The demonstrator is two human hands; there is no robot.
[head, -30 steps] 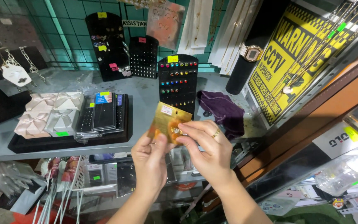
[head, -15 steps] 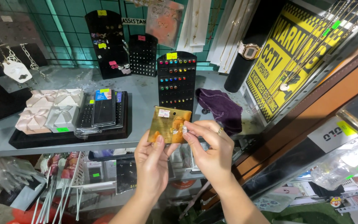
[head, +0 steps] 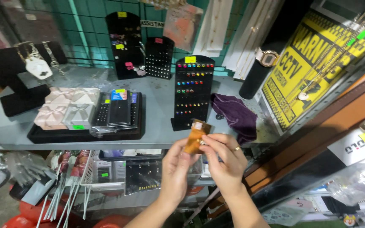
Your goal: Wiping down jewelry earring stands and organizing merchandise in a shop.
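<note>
The left hand pinches the lower edge of a small amber-gold earring card, its fingers pressed together on it, so the card rises up and slightly right from them, long axis near upright. The right hand closes in from the right, fingertips pinching at the card's lower right face, where a small pale piece sits. Just beyond the fingers stands a black stud display on the grey shelf, with a purple cloth to its right.

small orange-gold card, tilted edge-on, held above shelf front
</note>
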